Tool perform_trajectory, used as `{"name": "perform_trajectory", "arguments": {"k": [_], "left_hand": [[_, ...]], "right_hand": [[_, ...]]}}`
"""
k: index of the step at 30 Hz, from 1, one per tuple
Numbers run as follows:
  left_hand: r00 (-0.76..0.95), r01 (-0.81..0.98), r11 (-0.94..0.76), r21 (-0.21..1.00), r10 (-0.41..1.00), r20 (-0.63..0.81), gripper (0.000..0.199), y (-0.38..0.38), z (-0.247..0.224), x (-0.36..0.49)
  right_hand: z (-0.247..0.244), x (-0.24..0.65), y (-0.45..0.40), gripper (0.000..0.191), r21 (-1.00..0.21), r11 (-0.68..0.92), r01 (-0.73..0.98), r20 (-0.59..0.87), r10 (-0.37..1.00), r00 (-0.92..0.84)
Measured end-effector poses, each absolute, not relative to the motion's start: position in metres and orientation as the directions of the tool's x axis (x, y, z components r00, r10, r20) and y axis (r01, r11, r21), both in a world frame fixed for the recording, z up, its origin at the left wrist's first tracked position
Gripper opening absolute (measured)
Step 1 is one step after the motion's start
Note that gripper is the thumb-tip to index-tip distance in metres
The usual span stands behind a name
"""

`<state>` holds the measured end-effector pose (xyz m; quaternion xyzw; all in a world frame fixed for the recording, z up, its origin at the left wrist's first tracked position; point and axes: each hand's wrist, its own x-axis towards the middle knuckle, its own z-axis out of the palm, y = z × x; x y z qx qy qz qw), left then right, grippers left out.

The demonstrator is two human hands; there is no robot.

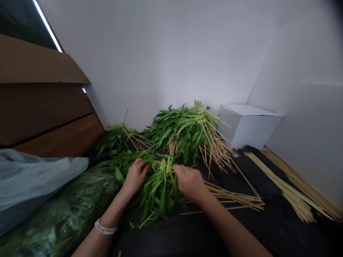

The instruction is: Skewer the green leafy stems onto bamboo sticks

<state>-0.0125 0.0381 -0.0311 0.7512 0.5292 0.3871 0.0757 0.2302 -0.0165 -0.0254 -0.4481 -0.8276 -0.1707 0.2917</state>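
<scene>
Pale green stems of leafy greens [160,189], which look like water spinach, stand side by side between my hands with their leaves hanging toward me. A thin bamboo skewer [157,161] shows across the stems near their cut ends. My left hand [136,175] is closed in a pinch at the skewer's left side. On the other side, my right hand [189,181] is closed with thumb and fingers pressed at the edge of the stems, around the skewer. Its fingertips are partly hidden. Loose bamboo skewers [235,197] lie beside my right forearm.
Behind, a pile of skewered greens [184,125] leans near the white wall, with a smaller pile [115,139] to its left. A white box [241,125] stands back right. Long skewer bundles [284,189] lie right. A plastic bag of greens [61,207] fills the left, below cardboard [40,64].
</scene>
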Motion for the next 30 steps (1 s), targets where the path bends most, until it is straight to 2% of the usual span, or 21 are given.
{"name": "perform_trajectory", "arguments": {"k": [4,8,11,13,15,18,24,30], "left_hand": [[0.106,0.722,-0.417,0.552,0.855,0.507,0.021,0.038,-0.03,-0.012],[-0.004,0.526,-0.47,0.709,0.832,0.555,0.024,0.032,-0.018,-0.006],[-0.074,0.252,-0.34,0.906,0.927,0.368,0.033,0.026,-0.009,-0.001],[-0.082,0.064,-0.195,0.979,0.976,0.2,0.04,0.023,-0.007,0.002],[-0.044,-0.096,-0.107,0.99,0.994,0.103,0.04,0.022,-0.008,0.003],[0.041,-0.228,-0.035,0.973,0.998,0.045,0.037,0.021,-0.009,0.004],[0.056,-0.274,0.049,0.961,0.998,-0.035,0.036,0.019,-0.008,0.005],[-0.024,-0.253,0.032,0.967,0.999,-0.04,0.034,0.021,-0.01,0.007]], "right_hand": [[-0.026,0.228,-0.017,0.027,0.011,0.497,0.868,0.504,0.747,-0.434],[-0.026,0.227,-0.017,0.026,0.004,0.506,0.862,0.488,0.752,-0.444],[-0.026,0.227,-0.018,0.026,0.008,0.535,0.845,0.508,0.726,-0.464],[-0.027,0.227,-0.018,0.026,0.012,0.549,0.836,0.522,0.71,-0.473],[-0.027,0.227,-0.018,0.027,0.012,0.55,0.835,0.539,0.7,-0.468],[-0.029,0.227,-0.018,0.027,0.006,0.541,0.841,0.568,0.69,-0.449],[-0.029,0.228,-0.017,0.03,0.006,0.549,0.836,0.604,0.664,-0.441],[-0.027,0.227,-0.019,0.033,0.009,0.544,0.839,0.602,0.667,-0.439]]}}
